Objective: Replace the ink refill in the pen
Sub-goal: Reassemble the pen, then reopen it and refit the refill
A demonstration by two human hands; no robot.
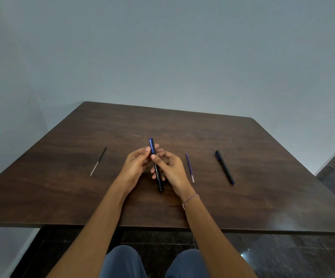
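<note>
Two pens (157, 171) (224, 167), two refills (99, 160) (189, 167)

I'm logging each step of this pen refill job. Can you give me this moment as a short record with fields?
held pen: capped, blue cap end pointing away from the person
left hand: grips the pen at the cap end
right hand: pinches the barrel just below the cap
black refill: lies on the table, left of the hands
blue refill: lies on the table, right of the hands
second pen: capped, lies farthest right
table: dark wood
stage: pen not yet opened
</note>
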